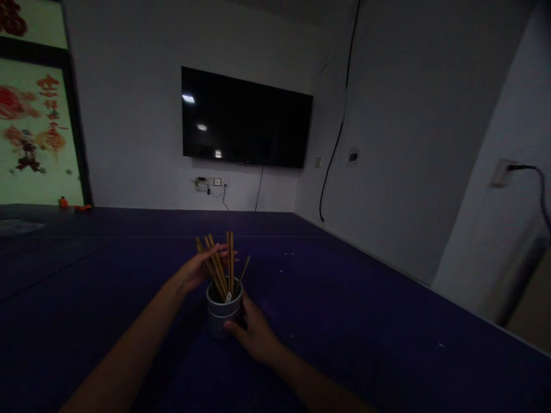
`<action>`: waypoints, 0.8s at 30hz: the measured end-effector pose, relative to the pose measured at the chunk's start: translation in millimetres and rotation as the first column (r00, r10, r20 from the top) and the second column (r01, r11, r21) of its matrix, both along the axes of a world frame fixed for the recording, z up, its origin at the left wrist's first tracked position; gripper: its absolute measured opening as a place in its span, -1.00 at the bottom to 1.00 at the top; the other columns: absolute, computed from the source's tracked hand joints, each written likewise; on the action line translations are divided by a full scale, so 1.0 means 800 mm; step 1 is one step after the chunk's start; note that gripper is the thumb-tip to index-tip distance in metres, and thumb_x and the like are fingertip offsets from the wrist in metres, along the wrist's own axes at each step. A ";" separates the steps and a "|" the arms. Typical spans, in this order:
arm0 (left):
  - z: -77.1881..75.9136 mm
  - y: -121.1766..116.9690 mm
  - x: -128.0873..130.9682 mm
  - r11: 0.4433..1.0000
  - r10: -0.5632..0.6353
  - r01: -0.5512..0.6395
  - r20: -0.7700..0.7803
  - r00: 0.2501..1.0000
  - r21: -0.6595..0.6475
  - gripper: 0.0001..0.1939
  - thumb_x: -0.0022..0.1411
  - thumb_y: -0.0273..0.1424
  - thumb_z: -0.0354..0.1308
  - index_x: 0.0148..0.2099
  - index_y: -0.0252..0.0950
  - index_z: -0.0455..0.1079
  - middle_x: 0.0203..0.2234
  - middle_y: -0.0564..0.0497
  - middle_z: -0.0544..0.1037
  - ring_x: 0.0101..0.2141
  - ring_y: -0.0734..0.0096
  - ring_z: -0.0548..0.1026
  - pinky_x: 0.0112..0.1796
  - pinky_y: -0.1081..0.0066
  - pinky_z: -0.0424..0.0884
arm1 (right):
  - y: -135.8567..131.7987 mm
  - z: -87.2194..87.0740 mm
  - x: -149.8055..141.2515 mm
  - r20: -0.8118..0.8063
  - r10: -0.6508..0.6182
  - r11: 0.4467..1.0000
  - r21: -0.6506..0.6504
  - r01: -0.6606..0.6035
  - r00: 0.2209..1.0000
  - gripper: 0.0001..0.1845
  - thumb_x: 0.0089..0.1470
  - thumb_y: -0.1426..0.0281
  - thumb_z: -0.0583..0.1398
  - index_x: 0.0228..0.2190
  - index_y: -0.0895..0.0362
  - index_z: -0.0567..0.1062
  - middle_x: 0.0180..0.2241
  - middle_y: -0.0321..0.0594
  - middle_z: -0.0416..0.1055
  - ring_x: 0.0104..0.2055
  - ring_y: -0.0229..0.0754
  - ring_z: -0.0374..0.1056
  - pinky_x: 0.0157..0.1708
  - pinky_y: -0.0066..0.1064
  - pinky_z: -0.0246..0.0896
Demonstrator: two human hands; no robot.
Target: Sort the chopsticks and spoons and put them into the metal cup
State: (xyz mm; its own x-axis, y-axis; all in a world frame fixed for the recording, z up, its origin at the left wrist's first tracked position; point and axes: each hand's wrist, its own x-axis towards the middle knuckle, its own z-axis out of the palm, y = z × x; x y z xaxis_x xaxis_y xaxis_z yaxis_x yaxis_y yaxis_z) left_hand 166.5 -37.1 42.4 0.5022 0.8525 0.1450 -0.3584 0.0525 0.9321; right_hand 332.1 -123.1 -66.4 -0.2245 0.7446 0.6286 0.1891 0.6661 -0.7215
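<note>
A grey cylindrical holder (pixel 224 311) stands upright on the dark blue surface, in the lower middle of the head view. Several wooden chopsticks (pixel 219 272) lean in it, some to the left and a pair nearly upright. A thin metal handle (pixel 245 267) sticks out at the right, and a small pale piece (pixel 228 297) shows at the rim. My right hand (pixel 257 334) grips the holder's right side, thumb in front and fingers mostly hidden behind. My left hand (pixel 198 268) reaches around the upper chopsticks, its fingers passing behind the upright pair.
The broad blue surface (pixel 344 298) runs to the walls, with small white specks on it. A black television (pixel 245 117) hangs above sockets and cables (pixel 210 183). Orange items (pixel 75 205) lie by the decorated door (pixel 37 132), and clear plastic (pixel 19 227) at far left.
</note>
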 end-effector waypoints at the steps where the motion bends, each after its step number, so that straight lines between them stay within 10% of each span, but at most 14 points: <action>1: -0.001 0.000 0.001 1.000 -0.006 0.006 -0.008 1.000 -0.005 -0.64 0.15 -0.22 0.17 -0.08 -0.33 0.42 -0.27 -0.11 0.58 -0.19 0.19 0.53 -0.12 0.24 0.39 | -0.001 0.002 0.000 0.003 0.010 1.000 0.002 -0.010 1.000 -0.18 -0.02 0.34 0.28 0.21 -0.03 0.06 0.14 -0.11 0.23 0.18 0.01 0.13 0.13 -0.02 0.05; 16: 0.014 -0.008 -0.004 0.978 0.019 0.001 -0.091 0.996 0.208 -0.64 0.06 -0.13 0.25 -0.44 -0.30 0.24 -0.52 0.09 0.43 -0.41 0.42 0.48 -0.30 0.39 0.38 | -0.004 0.009 0.002 0.006 0.073 0.997 -0.004 -0.073 0.997 -0.18 0.04 0.29 0.25 0.23 -0.02 -0.02 0.20 -0.08 0.11 0.22 -0.01 0.07 0.16 -0.03 -0.01; 24: 0.060 -0.028 -0.021 0.948 0.151 -0.170 0.088 0.985 0.270 -0.69 0.13 -0.19 0.20 -0.42 -0.29 0.22 -0.49 0.08 0.48 -0.37 0.40 0.51 -0.23 0.36 0.41 | 0.000 0.001 0.005 0.066 0.064 0.997 -0.034 -0.062 0.996 -0.14 0.05 0.25 0.24 0.25 -0.05 -0.09 0.23 -0.11 0.05 0.25 -0.03 0.00 0.19 -0.06 -0.06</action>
State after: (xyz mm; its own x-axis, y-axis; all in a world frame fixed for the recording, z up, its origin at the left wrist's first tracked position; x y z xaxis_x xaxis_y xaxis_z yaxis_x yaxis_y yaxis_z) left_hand 149.4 -59.3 90.1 0.3434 0.8433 0.4134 -0.4014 -0.2661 0.8764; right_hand 336.4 -122.7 -65.3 -0.3123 0.7471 0.5868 0.1958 0.6551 -0.7297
